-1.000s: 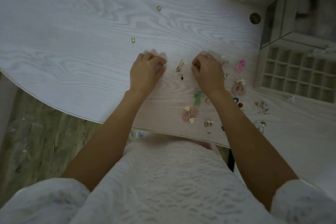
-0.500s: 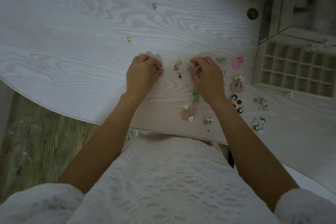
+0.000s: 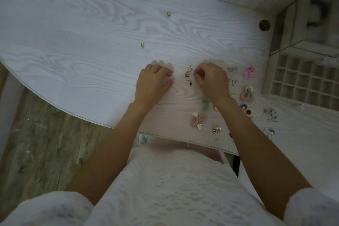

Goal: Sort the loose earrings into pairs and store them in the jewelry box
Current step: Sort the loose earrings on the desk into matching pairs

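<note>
- Near the table's front edge, a matched pair of dusty-pink oval drop earrings with cream heart tops [image 3: 197, 120] is laid together.
- The left hand [image 3: 153, 82] is curled, a small clear ring-shaped earring [image 3: 171, 76] pinched at its fingertips.
- The right hand [image 3: 212, 80] is closed in a pinch on a tiny piece; what it is cannot be made out.
- Between the hands lie two small gold triangular earrings [image 3: 188, 71], nearer the right hand.
- The compartmented pale jewelry box [image 3: 269, 71] lies well to the right, cut off and blurred.
</note>
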A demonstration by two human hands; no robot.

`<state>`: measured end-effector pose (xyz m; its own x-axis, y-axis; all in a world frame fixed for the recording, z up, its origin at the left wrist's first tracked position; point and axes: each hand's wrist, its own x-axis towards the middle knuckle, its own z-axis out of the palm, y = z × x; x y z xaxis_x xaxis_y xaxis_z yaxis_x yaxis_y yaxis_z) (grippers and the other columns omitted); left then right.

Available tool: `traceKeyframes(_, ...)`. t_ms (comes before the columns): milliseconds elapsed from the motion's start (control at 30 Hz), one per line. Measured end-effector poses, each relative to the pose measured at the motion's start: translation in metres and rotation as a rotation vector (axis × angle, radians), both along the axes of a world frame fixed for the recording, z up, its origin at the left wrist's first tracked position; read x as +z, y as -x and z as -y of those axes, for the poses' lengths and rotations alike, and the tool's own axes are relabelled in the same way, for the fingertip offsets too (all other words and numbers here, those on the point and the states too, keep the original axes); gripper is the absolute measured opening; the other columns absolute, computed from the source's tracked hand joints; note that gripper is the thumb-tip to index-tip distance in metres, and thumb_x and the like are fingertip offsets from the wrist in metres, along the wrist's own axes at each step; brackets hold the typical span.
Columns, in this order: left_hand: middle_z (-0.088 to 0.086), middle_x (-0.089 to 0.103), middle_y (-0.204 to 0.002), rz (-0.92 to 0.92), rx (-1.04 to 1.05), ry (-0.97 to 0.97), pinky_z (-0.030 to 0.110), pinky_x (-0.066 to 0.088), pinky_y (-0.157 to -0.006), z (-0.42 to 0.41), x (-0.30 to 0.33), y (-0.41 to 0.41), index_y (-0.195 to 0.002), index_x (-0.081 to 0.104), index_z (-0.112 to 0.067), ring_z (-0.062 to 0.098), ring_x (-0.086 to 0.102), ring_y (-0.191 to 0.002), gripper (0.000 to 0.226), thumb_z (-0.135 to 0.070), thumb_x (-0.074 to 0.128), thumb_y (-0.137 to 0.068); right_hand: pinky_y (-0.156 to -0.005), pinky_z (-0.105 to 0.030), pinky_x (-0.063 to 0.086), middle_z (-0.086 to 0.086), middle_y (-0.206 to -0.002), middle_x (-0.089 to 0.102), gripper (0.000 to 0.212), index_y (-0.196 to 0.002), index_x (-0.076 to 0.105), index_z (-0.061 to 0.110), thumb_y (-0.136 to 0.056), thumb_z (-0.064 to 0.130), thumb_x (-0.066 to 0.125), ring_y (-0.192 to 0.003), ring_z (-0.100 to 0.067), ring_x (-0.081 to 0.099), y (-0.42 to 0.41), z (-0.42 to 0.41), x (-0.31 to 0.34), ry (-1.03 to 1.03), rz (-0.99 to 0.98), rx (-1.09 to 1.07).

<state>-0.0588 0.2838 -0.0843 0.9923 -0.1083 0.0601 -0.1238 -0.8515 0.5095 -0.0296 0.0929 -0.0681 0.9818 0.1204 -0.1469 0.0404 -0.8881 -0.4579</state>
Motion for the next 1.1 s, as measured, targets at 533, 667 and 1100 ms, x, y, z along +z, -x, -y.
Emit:
traceKeyframes(533, 0.002, 0.066, -0.086, -0.027, -0.058, -0.057, 0.034, 0.041, -0.074, -0.007, 0.005, -0.011, -0.089, 0.070, -0.019, 0.027, 0.054, -0.084, 0.014, -0.022, 0.072, -0.076, -0.064, -0.025, 0.038, -0.007, -0.088, 0.063, 0.008, -0.082, 0.069, 0.009, -0.083, 0.015, 0.065, -0.077, -0.020, 0.058, 0.004, 0.003, 0.009, -0.044, 0.037, -0.022)
traceKeyframes(667, 0.000, 0.066, -0.082, 0.004, -0.067, -0.048, 0.033, 0.041, -0.071, -0.005, 0.003, -0.009, -0.083, 0.069, -0.017, 0.025, 0.054, -0.080, 0.007, -0.023, 0.070, -0.079, -0.065, -0.024, 0.036, -0.006, -0.087, 0.064, 0.010, -0.083, 0.070, 0.009, -0.084, 0.018, 0.065, -0.076, -0.019, 0.058, 0.009, 0.008, 0.013, -0.056, 0.030, -0.085)
traceKeyframes(1100, -0.001, 0.067, -0.091, -0.111, -0.055, 0.204, 0.026, 0.046, -0.071, 0.041, -0.003, 0.052, -0.104, 0.068, -0.018, 0.018, 0.057, -0.085, 0.021, -0.015, 0.063, -0.084, -0.075, -0.036, 0.046, -0.006, -0.085, 0.062, 0.009, -0.083, 0.073, 0.012, -0.080, 0.019, 0.067, -0.085, -0.028, 0.053, 0.083, 0.001, 0.003, 0.122, 0.148, 0.019)
